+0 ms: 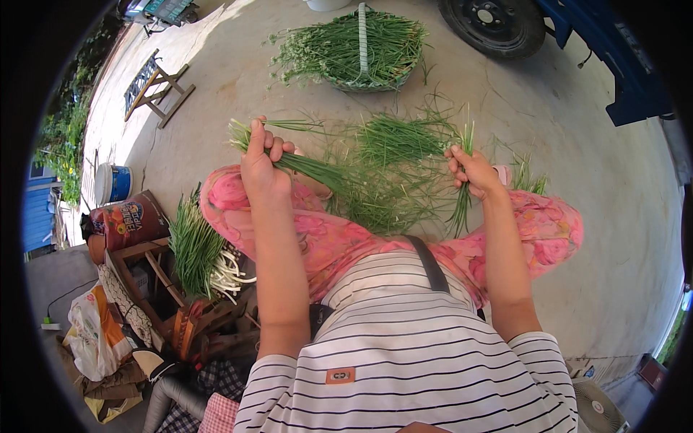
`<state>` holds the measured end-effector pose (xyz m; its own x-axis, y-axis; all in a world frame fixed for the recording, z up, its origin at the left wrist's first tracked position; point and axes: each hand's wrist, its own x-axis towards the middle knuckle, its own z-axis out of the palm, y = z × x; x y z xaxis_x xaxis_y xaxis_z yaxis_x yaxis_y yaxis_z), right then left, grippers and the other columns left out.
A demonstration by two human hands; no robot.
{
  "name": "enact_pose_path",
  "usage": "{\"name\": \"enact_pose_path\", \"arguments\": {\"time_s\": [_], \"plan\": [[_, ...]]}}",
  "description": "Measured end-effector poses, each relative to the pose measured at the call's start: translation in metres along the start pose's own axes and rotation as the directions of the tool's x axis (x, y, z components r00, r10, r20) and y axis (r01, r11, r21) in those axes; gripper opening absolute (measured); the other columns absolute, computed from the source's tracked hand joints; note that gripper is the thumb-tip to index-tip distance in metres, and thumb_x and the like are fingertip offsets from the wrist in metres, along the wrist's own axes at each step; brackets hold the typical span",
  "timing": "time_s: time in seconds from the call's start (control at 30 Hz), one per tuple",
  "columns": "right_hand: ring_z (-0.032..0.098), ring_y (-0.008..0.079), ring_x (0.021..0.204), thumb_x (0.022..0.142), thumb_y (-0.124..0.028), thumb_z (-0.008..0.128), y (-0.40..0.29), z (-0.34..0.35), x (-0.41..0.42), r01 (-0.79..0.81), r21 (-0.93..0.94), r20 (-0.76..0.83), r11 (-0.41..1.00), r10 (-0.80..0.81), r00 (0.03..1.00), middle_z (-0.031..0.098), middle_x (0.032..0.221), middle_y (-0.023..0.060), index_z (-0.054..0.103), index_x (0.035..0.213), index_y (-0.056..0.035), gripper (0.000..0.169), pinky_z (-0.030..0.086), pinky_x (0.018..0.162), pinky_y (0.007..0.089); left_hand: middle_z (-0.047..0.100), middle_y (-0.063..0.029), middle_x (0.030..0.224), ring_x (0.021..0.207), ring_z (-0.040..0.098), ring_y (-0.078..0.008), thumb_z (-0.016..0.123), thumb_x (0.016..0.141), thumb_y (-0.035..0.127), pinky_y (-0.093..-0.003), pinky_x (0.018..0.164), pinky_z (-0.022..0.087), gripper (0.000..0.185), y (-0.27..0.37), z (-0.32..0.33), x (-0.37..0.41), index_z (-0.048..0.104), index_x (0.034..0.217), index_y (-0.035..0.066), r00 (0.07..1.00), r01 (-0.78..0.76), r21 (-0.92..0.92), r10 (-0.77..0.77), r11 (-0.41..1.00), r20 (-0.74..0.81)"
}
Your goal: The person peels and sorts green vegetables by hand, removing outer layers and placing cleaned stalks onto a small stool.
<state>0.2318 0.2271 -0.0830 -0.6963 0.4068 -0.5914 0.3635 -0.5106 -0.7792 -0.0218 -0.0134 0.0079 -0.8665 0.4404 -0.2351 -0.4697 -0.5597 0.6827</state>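
My left hand grips a bunch of garlic chives, pale cut ends up at the left and green blades hanging to the right. In my right hand is a smaller upright bunch of chives, its leaves pointing down. Between the hands, a pile of chives lies on the concrete floor. Loose trimmed blades are scattered nearer my lap. Beyond them stands a green basket with a white-wrapped handle, heaped with chives and flower heads.
At my left, more chives and white-stemmed greens lie beside a wooden frame, a maroon sack and a bucket. A folding stool stands farther off. A vehicle wheel is at upper right, a fan at lower right.
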Motion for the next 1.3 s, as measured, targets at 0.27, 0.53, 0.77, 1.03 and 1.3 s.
{"name": "enact_pose_path", "arguments": {"time_s": [0.27,0.53,0.77,1.03,1.3], "plan": [[0.035,0.0040,0.044,0.094,-0.029,0.047,-0.028,0.043,-0.032,-0.007,0.110,0.508,0.994,-0.050,0.860,0.050,0.063,0.0007,0.051,0.097,-0.0007,0.029,0.037,0.042,0.0220,0.060,-0.0057,0.085,0.062,0.052,-0.0133,0.055,0.090,0.023,-0.0280,0.058,0.045,0.020,-0.040,0.026,-0.025,0.055,0.099,0.004,0.970,0.085,0.423,-0.172,0.902,0.172],[0.043,0.0065,0.044,0.092,-0.032,0.050,-0.024,0.078,-0.037,0.026,-0.121,0.558,0.992,0.047,0.828,0.052,0.061,0.0029,0.054,0.097,0.0012,0.034,0.039,0.041,0.0211,0.048,0.0031,0.068,0.054,0.043,-0.0063,0.063,0.085,0.027,-0.0239,0.048,0.038,0.032,-0.067,0.042,-0.044,0.056,0.105,0.003,0.894,0.252,0.524,-0.403,0.814,0.196],[0.044,0.0067,0.045,0.091,-0.032,0.051,-0.016,0.076,-0.037,0.042,-0.122,0.543,0.992,0.032,0.839,0.053,0.064,0.0014,0.054,0.101,0.0002,0.034,0.039,0.044,0.0213,0.042,0.0050,0.062,0.048,0.034,-0.0056,0.067,0.081,0.023,-0.0238,0.047,0.036,0.024,-0.064,0.043,-0.039,0.061,0.093,0.003,0.962,0.205,0.562,-0.270,0.801,0.035],[0.045,0.0074,0.048,0.091,-0.035,0.052,0.000,0.022,-0.014,0.093,-0.104,0.117,0.990,-0.081,0.990,0.055,0.068,0.0028,0.055,0.103,-0.0015,0.036,0.040,0.045,0.0216,0.033,0.0054,0.058,0.047,0.029,-0.0063,0.066,0.083,0.023,-0.0240,0.046,0.033,0.021,-0.029,0.012,-0.004,0.057,0.090,0.005,0.995,0.025,0.211,-0.004,0.977,-0.100],[0.045,0.0062,0.053,0.087,-0.034,0.059,-0.011,0.007,-0.018,0.146,-0.105,0.218,0.984,-0.120,0.969,0.056,0.073,0.0028,0.056,0.092,-0.0021,0.033,0.038,0.048,0.0206,0.035,0.0044,0.057,0.045,0.030,-0.0063,0.063,0.086,0.022,-0.0248,0.045,0.033,0.019,-0.022,0.011,-0.001,0.057,0.090,0.004,0.980,-0.072,0.222,0.110,0.972,-0.165]]}}
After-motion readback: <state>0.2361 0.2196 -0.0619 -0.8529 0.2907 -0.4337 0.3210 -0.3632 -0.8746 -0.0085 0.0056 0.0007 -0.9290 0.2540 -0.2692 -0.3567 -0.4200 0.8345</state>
